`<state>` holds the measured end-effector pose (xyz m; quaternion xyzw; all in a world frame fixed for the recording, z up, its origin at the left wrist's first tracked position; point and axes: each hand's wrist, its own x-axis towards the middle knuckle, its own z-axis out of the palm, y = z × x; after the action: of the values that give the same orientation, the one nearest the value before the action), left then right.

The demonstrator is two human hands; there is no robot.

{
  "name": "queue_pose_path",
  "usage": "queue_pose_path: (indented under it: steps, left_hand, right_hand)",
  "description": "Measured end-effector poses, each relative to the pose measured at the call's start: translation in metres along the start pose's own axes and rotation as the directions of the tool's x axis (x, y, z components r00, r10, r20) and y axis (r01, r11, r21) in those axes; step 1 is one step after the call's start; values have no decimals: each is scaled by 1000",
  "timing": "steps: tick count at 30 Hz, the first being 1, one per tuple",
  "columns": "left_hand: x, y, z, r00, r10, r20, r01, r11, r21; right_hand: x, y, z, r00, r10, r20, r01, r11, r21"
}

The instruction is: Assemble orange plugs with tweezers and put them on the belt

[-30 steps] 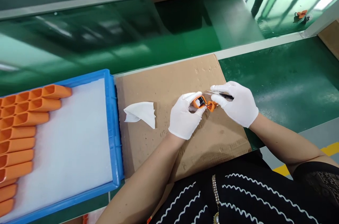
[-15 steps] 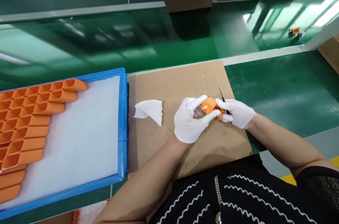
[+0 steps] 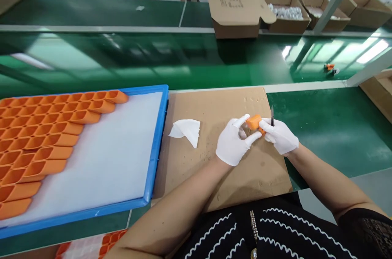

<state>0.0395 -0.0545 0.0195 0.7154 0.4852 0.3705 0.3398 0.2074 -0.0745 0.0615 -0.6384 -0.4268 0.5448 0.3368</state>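
Cardboard (image 3: 199, 169): brown sheet lying flat under both hands in the head view, beside a blue tray (image 3: 157, 140)
Left hand (image 3: 233, 142): white-gloved, reaching up and inward from the lower left, two digits parted fairly wide with the orange piece (image 3: 254, 122) held between them
Right hand (image 3: 280, 135): white-gloved, coming in from the right, narrow pinch at the piece's right end, a slim dark tool (image 3: 272, 117) held in the same hand, its point away from the body
Orange piece: raised over the cardboard near its right edge, partly covered by fingers
Forearms: both bare, angled toward each other, hands nearly meeting
White cloth (image 3: 186, 129): on the cardboard, left of the left hand
Orange tubes (image 3: 58, 140): packed in rows at the tray's left side
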Motion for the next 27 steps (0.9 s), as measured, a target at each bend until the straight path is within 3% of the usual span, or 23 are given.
queue_pose_path:
  steps: [3, 6, 13, 18, 23, 27]
  left_hand:
    - [6, -1, 3, 960, -102, 259, 85, 993, 77]
    - [10, -4, 4, 947, -50, 319, 17, 994, 106]
    - [11, -6, 7, 933, -56, 355, 11, 992, 129]
    - [12, -6, 6, 919, -48, 392, -2, 992, 127]
    - [14, -6, 7, 910, -37, 413, -16, 992, 124]
    - [17, -7, 8, 907, -33, 421, -12, 995, 104]
  right_hand:
    - [24, -1, -9, 945, -142, -296, 75, 971, -226]
    - [60, -13, -16, 854, -292, -431, 76, 889, -452]
    - [137, -64, 2, 817, -509, -273, 137, 630, -765]
    - [176, -88, 10, 830, -520, -201, 154, 560, -814]
    - [166, -84, 5, 789, -577, -210, 149, 511, -846]
    - [121, -41, 4, 748, -641, -173, 186, 452, -872]
